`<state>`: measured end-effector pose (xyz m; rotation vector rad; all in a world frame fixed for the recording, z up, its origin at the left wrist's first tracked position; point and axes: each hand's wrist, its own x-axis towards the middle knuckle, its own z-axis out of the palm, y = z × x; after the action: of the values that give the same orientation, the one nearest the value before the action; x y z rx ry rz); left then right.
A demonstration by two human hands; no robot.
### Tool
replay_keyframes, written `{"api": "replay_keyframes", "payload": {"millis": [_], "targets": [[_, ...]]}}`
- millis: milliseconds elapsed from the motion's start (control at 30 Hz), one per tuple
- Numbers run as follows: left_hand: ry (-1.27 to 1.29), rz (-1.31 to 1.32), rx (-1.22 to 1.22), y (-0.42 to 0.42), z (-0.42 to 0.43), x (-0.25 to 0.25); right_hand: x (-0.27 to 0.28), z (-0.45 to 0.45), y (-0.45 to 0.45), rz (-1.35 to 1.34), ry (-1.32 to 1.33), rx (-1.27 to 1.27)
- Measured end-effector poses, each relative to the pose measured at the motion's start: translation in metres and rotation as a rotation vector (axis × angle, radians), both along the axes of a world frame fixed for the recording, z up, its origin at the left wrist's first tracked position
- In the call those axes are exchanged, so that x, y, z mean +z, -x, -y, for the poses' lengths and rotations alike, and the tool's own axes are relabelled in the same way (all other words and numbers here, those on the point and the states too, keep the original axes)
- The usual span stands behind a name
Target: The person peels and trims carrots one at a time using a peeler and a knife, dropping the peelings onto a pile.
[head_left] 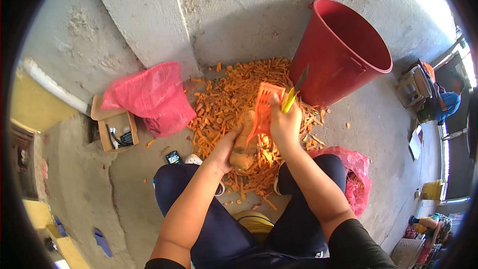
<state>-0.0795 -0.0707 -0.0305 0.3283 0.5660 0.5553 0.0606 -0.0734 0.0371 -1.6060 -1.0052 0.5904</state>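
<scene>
My left hand point(225, 148) is wrapped round a big, thick carrot point(242, 157), its skin brownish near the lower end. In my right hand point(287, 125) is an orange plastic peeler point(267, 98) with a slotted body, its lower edge against or very close to the carrot. The same hand also grips a knife point(289, 100) by its yellow handle, blade pointing up and away. Beneath both hands spreads a heap of orange peelings and carrot ends point(226, 92) on the floor. Whether the peeler's blade touches the carrot, I cannot tell.
A tall red bin point(318, 65) stands by the wall, right of the heap. A pink mesh sack point(149, 94) leans over a cardboard box point(117, 132) at left; another sack point(356, 184) lies by my right knee. A phone point(173, 157) rests near my foot. Other people sit far right.
</scene>
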Motion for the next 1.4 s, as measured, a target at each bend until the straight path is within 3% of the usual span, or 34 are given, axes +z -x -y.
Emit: {"api": "replay_keyframes", "payload": {"millis": [167, 500, 600, 667, 700, 767, 867, 900, 1033, 1167, 1300, 1400], "targets": [[0.080, -0.045, 0.100, -0.011, 0.004, 0.018, -0.005, 0.020, 0.021, 0.016, -0.039, 0.144], [-0.039, -0.134, 0.113, -0.016, 0.001, 0.021, -0.014, 0.009, 0.014, 0.237, 0.054, 0.054], [-0.278, -0.272, -0.080, -0.011, 0.006, 0.012, -0.017, -0.009, -0.003, 0.299, -0.046, -0.144], [-0.220, -0.304, -0.052, -0.018, 0.018, 0.015, -0.006, -0.027, -0.030, 0.181, 0.059, -0.230], [-0.211, -0.309, -0.030, -0.020, 0.020, 0.012, -0.017, -0.033, -0.040, 0.316, -0.007, -0.295], [-0.194, -0.274, -0.103, -0.015, 0.023, 0.012, -0.035, -0.046, -0.063, 0.282, -0.143, -0.431], [-0.103, -0.286, -0.105, -0.011, 0.020, 0.025, -0.003, -0.036, -0.061, -0.050, -0.118, -0.342], [-0.056, -0.296, -0.081, -0.010, 0.020, 0.028, -0.007, -0.032, -0.058, 0.036, -0.107, -0.274], [-0.005, -0.042, -0.094, -0.008, 0.006, 0.013, 0.023, 0.010, -0.004, -0.324, 0.016, 0.043], [0.059, 0.003, 0.024, -0.012, 0.008, 0.013, 0.001, 0.026, 0.014, -0.003, -0.017, 0.143], [0.073, -0.100, 0.102, -0.022, 0.009, 0.020, -0.008, 0.025, 0.015, 0.103, 0.061, 0.159], [-0.064, -0.064, -0.040, -0.016, 0.007, 0.006, -0.007, 0.025, 0.013, 0.188, 0.086, 0.128]]}}
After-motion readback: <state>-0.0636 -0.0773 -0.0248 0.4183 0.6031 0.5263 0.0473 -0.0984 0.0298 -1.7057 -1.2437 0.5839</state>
